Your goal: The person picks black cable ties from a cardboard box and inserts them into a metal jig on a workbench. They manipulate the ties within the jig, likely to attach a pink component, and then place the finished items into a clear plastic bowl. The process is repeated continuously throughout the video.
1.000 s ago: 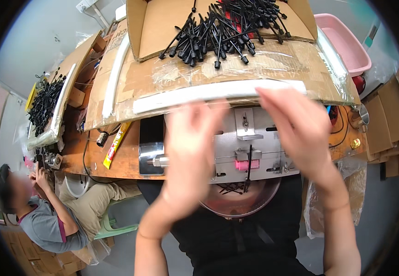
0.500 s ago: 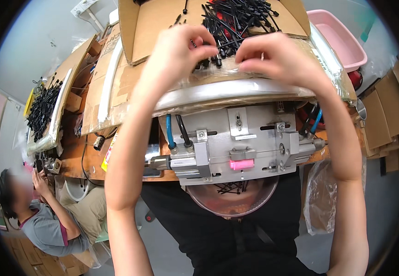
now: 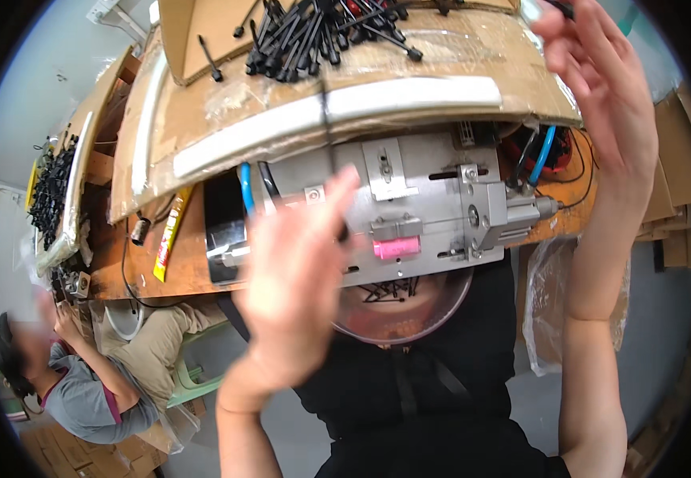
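Note:
My left hand [image 3: 294, 279], smeared by motion, is in front of the metal fixture [image 3: 433, 191]. Its thumb and forefinger are closed on a thin black rod [image 3: 326, 119], which points up toward the cardboard and is blurred. Raised at the upper right, my right hand [image 3: 612, 95] has its fingers curled around a short black piece [image 3: 559, 8], cut off by the top edge. A pink block [image 3: 397, 248] sits at the fixture's middle. Many black knob-ended rods [image 3: 306, 44] lie heaped on the cardboard [image 3: 242, 103] behind it.
Below the fixture, a clear bowl [image 3: 441, 307] holds several black rods. Blue tubes [image 3: 545, 155] and black cables run beside the fixture. A yellow packet [image 3: 172, 235] lies on the wooden bench at left. A co-worker [image 3: 82, 382] sits at far left by another rod heap [image 3: 54, 195].
Both hands have left the rod heap. My left hand has come down toward the fixture with a rod; my right hand has swung up and right. The whole view has shifted.

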### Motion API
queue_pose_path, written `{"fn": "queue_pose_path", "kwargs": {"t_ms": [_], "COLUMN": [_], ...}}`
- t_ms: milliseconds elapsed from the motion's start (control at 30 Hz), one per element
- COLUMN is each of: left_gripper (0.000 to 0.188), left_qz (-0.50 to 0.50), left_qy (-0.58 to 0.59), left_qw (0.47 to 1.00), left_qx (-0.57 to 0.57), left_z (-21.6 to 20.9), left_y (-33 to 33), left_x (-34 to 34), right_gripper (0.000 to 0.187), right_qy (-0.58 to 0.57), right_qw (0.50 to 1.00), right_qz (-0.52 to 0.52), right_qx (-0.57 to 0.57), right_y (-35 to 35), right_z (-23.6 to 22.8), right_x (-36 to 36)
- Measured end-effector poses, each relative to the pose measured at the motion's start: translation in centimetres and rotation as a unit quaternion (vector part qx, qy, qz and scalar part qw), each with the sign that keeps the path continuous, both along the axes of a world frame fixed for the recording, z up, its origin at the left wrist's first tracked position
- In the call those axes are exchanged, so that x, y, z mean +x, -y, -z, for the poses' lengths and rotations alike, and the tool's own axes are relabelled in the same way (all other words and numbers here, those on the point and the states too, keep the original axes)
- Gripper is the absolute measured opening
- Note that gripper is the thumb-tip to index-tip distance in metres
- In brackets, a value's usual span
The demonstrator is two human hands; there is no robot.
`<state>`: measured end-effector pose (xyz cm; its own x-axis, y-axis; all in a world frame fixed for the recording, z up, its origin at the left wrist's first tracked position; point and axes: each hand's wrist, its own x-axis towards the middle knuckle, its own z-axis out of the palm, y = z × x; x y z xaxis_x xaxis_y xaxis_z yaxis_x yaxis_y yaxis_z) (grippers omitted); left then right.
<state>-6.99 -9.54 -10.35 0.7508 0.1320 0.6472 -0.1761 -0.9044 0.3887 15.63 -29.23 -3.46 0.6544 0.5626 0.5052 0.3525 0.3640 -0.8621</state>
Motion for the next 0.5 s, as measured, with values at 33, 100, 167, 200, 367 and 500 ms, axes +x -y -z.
{"fn": "queue_pose_path", "kwargs": {"t_ms": [33,100,167,200,367,500], "left_gripper": [0.063,0.07,0.071,0.071,0.07,0.067], "left_qz": [0.003,-0.001,-0.006,-0.016,-0.036,-0.01], "left_qy": [-0.031,-0.069,-0.112,-0.13,-0.143,-0.169], "left_qw": [0.999,0.998,0.994,0.991,0.989,0.985], "left_qx": [-0.008,-0.01,-0.002,0.013,0.016,0.04], "left_z": [1.4,5.0,6.6,7.1,7.6,7.3], "left_y": [2.1,5.1,6.7,6.8,7.4,6.8], "left_x": [-1.6,-3.0,-3.0,-2.5,-1.9,-2.2], "right_gripper": [0.036,0.041,0.042,0.041,0.034,0.02], "right_qy": [0.023,0.043,0.045,0.056,0.081,0.041], "right_qw": [0.999,0.996,0.996,0.996,0.99,0.984], "right_qz": [0.03,0.059,0.064,0.063,0.102,0.166], "right_qx": [-0.03,-0.049,-0.031,-0.041,-0.059,-0.04], "right_y": [1.7,3.4,4.1,4.1,3.9,2.8], "right_z": [0.0,1.3,2.5,2.7,3.5,5.0], "right_x": [-0.3,-0.9,-2.2,-2.8,-5.9,-9.8]}}
